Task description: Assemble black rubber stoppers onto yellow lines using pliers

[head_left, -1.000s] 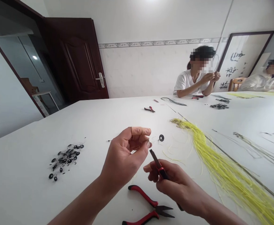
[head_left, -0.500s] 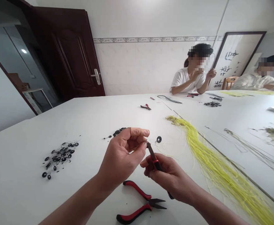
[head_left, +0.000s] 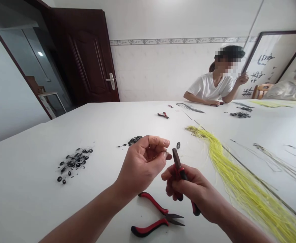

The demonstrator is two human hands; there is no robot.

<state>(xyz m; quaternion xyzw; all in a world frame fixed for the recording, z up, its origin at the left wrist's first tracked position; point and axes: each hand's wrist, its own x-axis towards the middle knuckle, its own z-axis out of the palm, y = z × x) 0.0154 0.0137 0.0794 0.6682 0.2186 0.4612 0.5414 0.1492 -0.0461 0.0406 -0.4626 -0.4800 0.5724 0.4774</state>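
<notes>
The left hand has its grip pinched on a thin pale strand above the smooth white tabletop; the right hand is clasped around red-and-black-handled metal pliers, near a round black holed disc. Stringy yellow cords lie rightward.

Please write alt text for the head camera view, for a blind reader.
A person's left hand pinches something indistinct; the right hand holds pliers nearby, above a white table. Yellow strands lie to the right, black discs to the left.

red-and-black pliers, yellow strands
</notes>
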